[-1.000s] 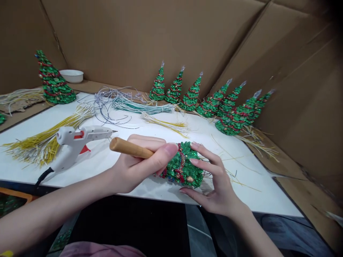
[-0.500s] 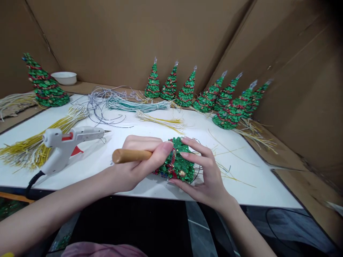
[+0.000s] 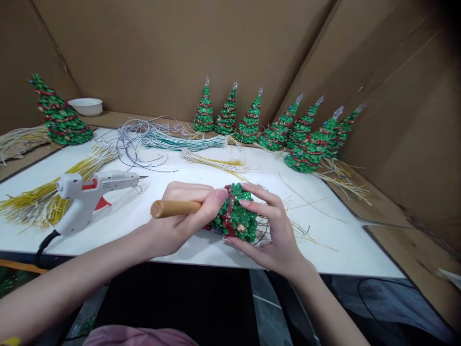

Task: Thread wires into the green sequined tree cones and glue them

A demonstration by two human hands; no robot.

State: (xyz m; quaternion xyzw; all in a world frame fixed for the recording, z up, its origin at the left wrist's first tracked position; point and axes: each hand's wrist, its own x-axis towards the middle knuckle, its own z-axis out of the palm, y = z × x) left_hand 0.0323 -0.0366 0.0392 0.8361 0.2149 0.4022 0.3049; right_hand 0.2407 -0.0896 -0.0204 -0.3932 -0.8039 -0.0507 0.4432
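Observation:
A small glittery green Christmas tree (image 3: 239,216) with red garland and a gold bauble lies on its side at the front of the white table. My left hand (image 3: 187,206) is closed around a tool with a round wooden handle (image 3: 176,208); its working end is hidden behind my fingers and the tree. The thumb of that hand presses on the tree's side. Near the tree's base, my right hand (image 3: 275,230) grips it, fingers on top and thumb below. Thin wires trail from the base beneath my right hand.
At left rests a white hot glue gun (image 3: 86,192) over a bundle of yellow-white wires (image 3: 82,168). Green-white wires (image 3: 183,141) and another yellow bundle (image 3: 216,162) lie behind. Several finished trees (image 3: 248,117) stand along the cardboard wall. One tree (image 3: 61,115) and a white bowl (image 3: 86,106) are far left.
Both hands and the tree have shifted slightly left and up in view. The grip on the tool and the tree stays the same.

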